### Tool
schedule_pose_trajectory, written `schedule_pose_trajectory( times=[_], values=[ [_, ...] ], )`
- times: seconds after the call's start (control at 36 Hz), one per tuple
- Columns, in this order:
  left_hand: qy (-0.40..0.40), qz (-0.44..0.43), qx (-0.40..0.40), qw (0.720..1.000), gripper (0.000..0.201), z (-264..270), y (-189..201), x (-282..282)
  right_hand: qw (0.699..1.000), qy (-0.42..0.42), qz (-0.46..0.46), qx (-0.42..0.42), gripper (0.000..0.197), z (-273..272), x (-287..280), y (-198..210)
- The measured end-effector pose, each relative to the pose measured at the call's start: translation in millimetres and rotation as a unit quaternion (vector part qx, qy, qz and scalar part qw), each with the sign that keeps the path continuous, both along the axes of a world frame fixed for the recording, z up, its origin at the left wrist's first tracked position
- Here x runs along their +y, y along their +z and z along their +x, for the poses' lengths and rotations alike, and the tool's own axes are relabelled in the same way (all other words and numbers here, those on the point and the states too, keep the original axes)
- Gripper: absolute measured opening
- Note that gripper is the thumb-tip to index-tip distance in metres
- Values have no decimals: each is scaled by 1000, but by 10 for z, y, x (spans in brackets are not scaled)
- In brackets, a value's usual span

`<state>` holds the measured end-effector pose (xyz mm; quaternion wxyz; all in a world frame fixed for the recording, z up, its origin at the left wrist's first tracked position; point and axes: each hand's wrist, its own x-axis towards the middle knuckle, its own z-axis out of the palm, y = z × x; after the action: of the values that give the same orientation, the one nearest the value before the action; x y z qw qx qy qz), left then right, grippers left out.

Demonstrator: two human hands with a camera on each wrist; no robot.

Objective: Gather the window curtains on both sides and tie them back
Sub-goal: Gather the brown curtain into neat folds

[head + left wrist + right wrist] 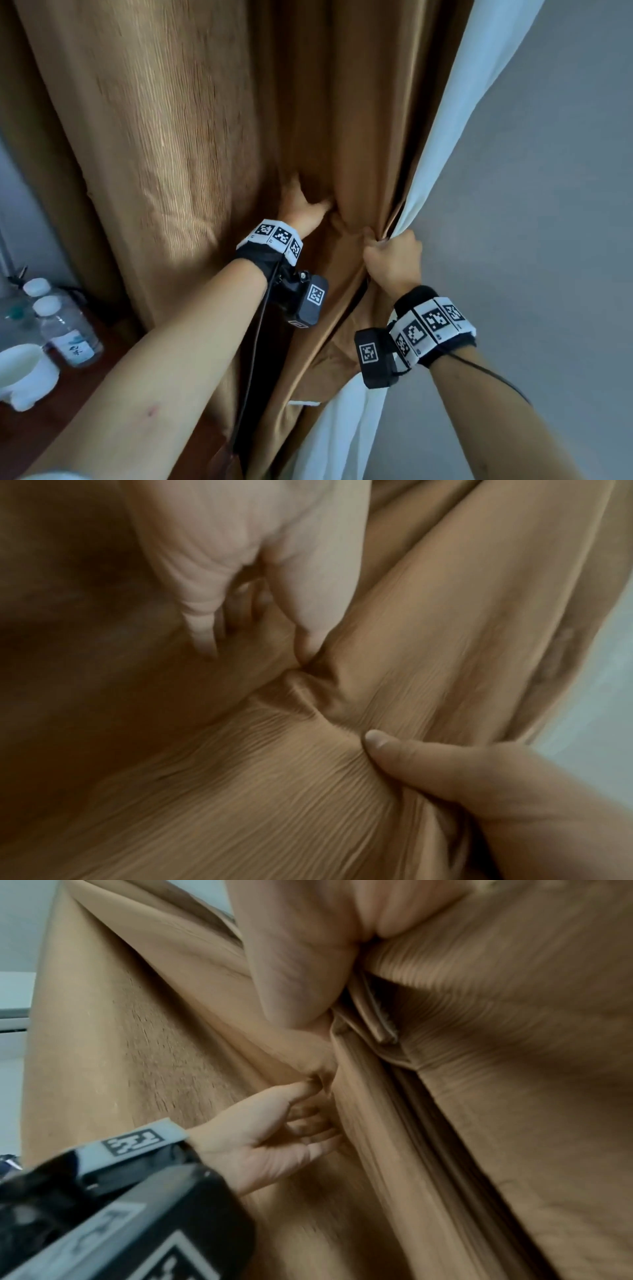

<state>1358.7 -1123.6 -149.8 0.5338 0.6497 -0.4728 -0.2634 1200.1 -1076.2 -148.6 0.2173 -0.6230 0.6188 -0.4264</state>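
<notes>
From the head view, a big brown curtain (205, 137) is seen hanging in front, with a thin white curtain (455, 113) along its right edge. The left hand (301, 205) is pushed into a fold of the brown curtain, and its fingers are hidden in the cloth. The right hand (394, 263) is closed tight on a bunch of brown cloth, with the edge of the white curtain caught beside it. Two water bottles (65, 329) and a white cup (25, 373) are seen low on the left, on a dark table (102, 349).

From the left wrist view, the brown cloth is pinched into wrinkles between the thumb (404, 756) and the curled fingers (205, 588), so it is being held.

From the right wrist view, the right hand's fingers (294, 961) are wrapped around gathered folds. The left hand (260, 1131) is seen lower down, with its fingers curled into the brown curtain.
</notes>
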Motion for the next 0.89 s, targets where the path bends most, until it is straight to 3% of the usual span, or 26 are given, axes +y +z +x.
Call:
schedule_pose_trajectory(
  times=[0.08,0.19,0.28,0.36,0.58,0.72,0.83,0.89],
  values=[
    [-13,9,0,1000,104,-106,-37,-116,1000,-9,3,2,37,-41,-5,39],
    [-1,-17,-6,1000,96,-112,-177,-243,1000,-17,17,4,34,12,48,71],
    [34,-54,-4,998,79,-108,-232,-267,999,-28,4,35,21,126,9,51],
    [61,-84,-17,994,60,-83,-229,-236,998,-37,6,48,30,243,-88,-18],
    [85,-69,31,993,17,40,-127,-102,997,-63,34,31,19,393,-74,-6],
    [85,-32,26,996,18,91,13,-21,997,-67,35,1,20,478,13,75],
    [45,-49,49,997,4,161,-96,176,994,-93,49,-4,26,544,16,73],
    [27,-60,76,995,7,228,-171,309,994,-102,48,2,27,572,25,73]
  ],
)
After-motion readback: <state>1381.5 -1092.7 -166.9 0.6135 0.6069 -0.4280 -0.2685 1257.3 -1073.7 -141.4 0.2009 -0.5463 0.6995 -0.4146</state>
